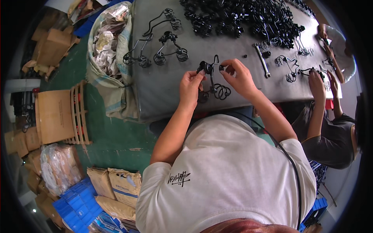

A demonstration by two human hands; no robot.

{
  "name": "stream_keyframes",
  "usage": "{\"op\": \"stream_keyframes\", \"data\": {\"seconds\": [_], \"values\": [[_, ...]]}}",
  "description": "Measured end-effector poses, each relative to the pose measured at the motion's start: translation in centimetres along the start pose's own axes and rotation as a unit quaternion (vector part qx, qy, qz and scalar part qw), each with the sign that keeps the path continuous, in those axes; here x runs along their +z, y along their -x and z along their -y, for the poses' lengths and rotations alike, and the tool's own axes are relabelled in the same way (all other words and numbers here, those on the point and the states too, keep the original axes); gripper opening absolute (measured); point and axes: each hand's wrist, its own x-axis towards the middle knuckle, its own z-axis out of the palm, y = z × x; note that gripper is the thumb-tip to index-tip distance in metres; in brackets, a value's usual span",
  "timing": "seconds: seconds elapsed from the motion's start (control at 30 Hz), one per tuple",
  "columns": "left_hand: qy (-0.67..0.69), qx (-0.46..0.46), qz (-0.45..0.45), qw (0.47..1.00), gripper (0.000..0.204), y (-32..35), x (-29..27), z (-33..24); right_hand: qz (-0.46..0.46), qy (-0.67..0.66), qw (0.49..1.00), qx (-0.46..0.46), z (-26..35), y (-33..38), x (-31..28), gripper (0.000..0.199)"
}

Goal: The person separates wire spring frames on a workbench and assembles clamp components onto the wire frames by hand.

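Observation:
Near the front edge of the grey table, my left hand is closed on a black coil-spring wire part with a clamp-like fitting at its top. The coils hang low, close to the tabletop. Just to the right, my right hand pinches a small dark round piece between thumb and fingertips, beside the fitting. Its exact kind is too small to tell. Three similar wire parts lie to the left of my hands.
A heap of black fittings covers the table's far side. A wrench lies to the right near more wire parts. A sack of crumpled paper stands against the table's left edge. Two other people work at the right.

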Motion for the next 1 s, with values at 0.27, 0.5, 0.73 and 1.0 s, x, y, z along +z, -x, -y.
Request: {"op": "stream_keyframes", "data": {"seconds": [0.27,0.5,0.73,1.0], "values": [[-0.018,-0.02,-0.007,1.0,0.028,0.1,0.4,-0.6,-0.027,-0.022,0.999,-0.025,3.0,-0.6,1.3,0.026],[-0.029,-0.014,0.002,0.999,0.027,0.3,0.5,-0.6,-0.033,-0.044,0.998,-0.009,3.0,-0.5,1.3,0.024],[-0.025,-0.011,0.011,1.0,0.027,0.3,0.5,-0.6,0.006,-0.103,0.994,0.034,1.8,-0.4,1.2,0.023],[0.003,-0.019,0.013,1.0,0.03,0.0,0.0,-0.1,-0.136,0.185,0.966,0.123,-10.4,-1.3,-3.5,0.021]]}}
